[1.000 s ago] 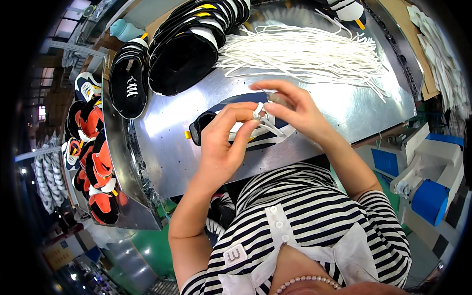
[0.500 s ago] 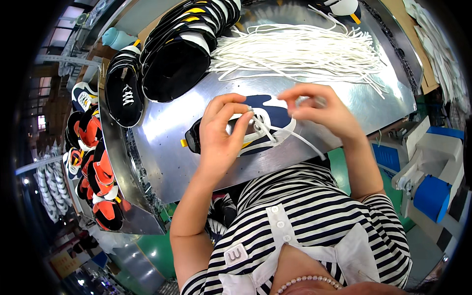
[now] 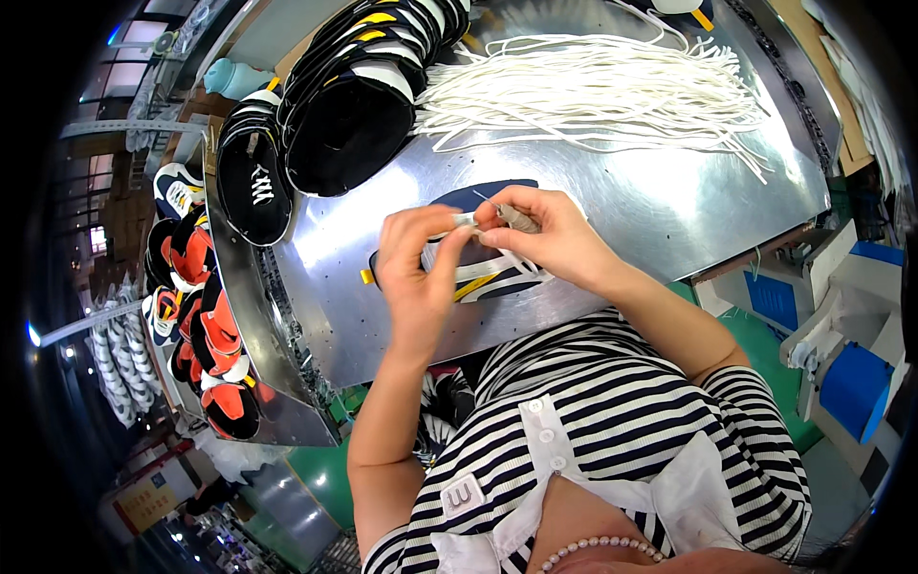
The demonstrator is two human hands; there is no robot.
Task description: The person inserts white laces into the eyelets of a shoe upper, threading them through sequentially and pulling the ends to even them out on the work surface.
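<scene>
Gleaming under both hands' grip on a white lace (image 3: 475, 219), the steel bench (image 3: 660, 206) fronts cluttered shoe racks (image 3: 196, 316).

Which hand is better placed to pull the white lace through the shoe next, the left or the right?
Probably the right hand: its fingertips pinch the white lace at its tip, above the dark shoe. The left hand lies on the shoe and also touches the lace, so it seems to steady it.

A small yellow rectangular sign (image 3: 145, 501) stands on the floor far below the counter's left edge; a small white label (image 3: 462, 496) sits on the striped shirt.
</scene>
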